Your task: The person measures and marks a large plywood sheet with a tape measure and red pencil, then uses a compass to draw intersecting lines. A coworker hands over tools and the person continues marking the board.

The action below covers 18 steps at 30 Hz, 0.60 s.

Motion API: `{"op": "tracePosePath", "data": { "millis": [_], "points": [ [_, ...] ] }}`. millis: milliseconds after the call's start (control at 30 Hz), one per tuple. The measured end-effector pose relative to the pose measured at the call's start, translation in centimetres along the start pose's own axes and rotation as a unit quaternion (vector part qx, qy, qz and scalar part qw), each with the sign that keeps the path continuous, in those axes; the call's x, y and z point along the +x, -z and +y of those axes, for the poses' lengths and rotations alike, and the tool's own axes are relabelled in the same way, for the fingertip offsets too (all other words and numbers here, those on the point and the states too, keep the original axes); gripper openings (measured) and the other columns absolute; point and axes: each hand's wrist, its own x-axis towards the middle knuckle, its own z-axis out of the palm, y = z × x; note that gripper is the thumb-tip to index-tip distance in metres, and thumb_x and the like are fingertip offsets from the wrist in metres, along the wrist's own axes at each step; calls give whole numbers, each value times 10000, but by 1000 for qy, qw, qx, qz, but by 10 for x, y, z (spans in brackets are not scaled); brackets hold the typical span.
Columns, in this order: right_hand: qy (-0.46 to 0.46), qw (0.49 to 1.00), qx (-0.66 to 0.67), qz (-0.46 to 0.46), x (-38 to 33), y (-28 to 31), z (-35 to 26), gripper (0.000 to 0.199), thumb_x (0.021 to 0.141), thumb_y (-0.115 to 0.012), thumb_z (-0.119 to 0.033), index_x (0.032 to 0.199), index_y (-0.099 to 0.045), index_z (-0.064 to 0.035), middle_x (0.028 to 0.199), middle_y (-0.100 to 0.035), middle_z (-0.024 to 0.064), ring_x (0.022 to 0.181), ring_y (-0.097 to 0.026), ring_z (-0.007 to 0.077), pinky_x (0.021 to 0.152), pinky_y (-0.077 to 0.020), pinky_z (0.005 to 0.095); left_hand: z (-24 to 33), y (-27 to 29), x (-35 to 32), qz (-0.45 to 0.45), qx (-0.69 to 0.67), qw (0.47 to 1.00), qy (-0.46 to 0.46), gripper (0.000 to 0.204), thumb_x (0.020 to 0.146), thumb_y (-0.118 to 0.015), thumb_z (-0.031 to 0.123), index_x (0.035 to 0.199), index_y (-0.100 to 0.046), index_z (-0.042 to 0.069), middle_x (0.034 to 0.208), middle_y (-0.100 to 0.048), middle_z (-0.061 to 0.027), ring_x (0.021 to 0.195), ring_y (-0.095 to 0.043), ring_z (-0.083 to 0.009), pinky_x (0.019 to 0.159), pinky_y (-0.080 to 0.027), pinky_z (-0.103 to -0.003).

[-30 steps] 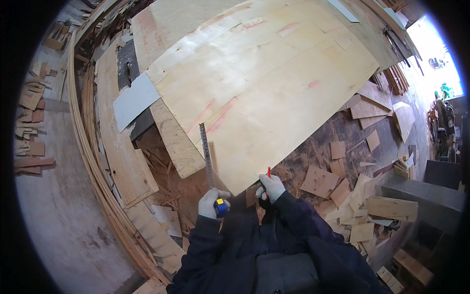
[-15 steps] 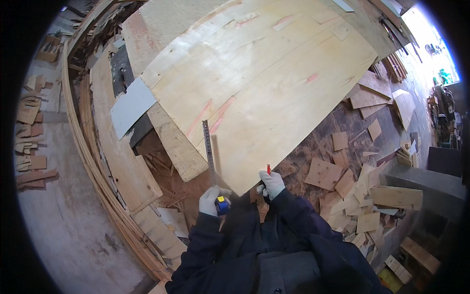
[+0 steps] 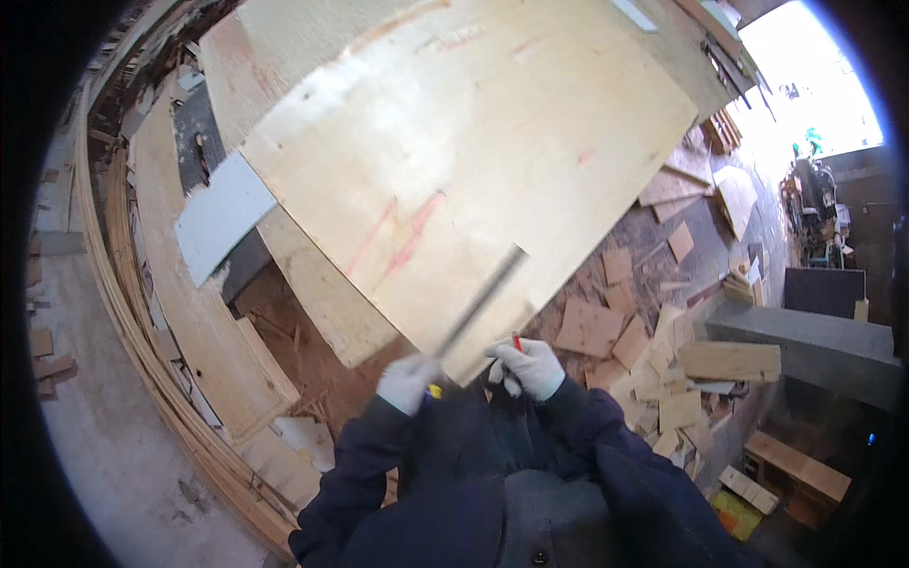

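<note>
A large pale plywood sheet (image 3: 492,161) with reddish streaks spreads out before me, one corner pointing toward my body. My left hand (image 3: 405,383), in a white glove, is closed round a tape measure (image 3: 435,391), of which only a yellow patch shows. Its drawn-out blade (image 3: 483,299) slants up and right over the corner, smeared by motion. My right hand (image 3: 533,367), also gloved, grips a slim red pencil or marker (image 3: 517,343) beside the sheet's right edge near the corner. Whether the blade touches the wood I cannot tell.
Beneath the sheet sits another board (image 3: 327,303). A white panel (image 3: 227,216) and long curved wooden strips (image 3: 180,398) lie left. Wood offcuts (image 3: 592,327) and sawdust cover the floor at right, near a grey beam-like block (image 3: 805,331).
The tape blade has swung from nearly upright to a rightward slant across the corner. My left hand has turned, hiding most of the tape case. The view has shifted slightly, moving the surroundings left.
</note>
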Motion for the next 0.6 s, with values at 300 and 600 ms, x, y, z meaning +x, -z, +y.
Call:
{"op": "tracePosePath", "data": {
  "millis": [300,600],
  "points": [
    [133,988,-75,31,76,-23,-26,329,966,-596,-292,866,-695,5,613,-641,83,438,-555,124,408,-436,258,39,12,23,-56,125,990,-23,391,953,-546,342,882,-686,-16,767,-675,-117,752,-647,-209,722,-491,-331],
    [228,946,-14,230,244,240,-305,300,886,-693,-305,715,-628,-67,536,-540,33,375,-481,152,340,-345,306,37,67,23,104,60,988,99,309,981,-589,260,931,-701,-24,728,-637,-38,621,-583,-118,574,-463,-269]
  ]
}}
